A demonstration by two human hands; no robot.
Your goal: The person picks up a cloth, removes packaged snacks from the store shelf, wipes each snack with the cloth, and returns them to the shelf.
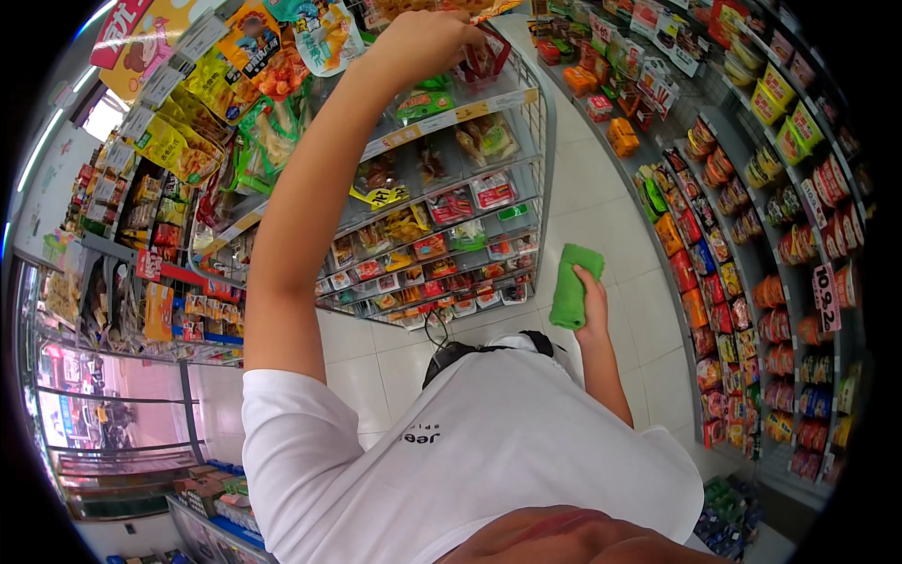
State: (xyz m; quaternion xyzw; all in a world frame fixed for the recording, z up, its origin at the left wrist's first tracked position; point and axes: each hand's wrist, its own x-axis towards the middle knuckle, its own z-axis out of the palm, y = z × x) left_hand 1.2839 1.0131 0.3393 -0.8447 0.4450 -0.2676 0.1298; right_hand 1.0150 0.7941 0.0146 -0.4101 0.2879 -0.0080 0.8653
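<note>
My left hand point(440, 42) reaches forward over the top tier of a wire snack rack point(451, 121). Its bent fingers are at a red-edged clear snack pack point(491, 60); whether they grip it or only touch it is hard to see. A green snack packet point(424, 102) lies on the same tier, just below the hand. Low on my right side, my right hand point(594, 303) holds a folded green cloth point(574, 285) out above the tiled floor point(599, 211), apart from the rack.
Hanging snack bags point(183, 151) crowd the rack's left side. Lower tiers hold packed food point(451, 204) in rows. Across the aisle on the right runs a long shelf of instant noodles point(779, 335). A glass door point(113, 423) stands at left, with a counter point(211, 525) below it.
</note>
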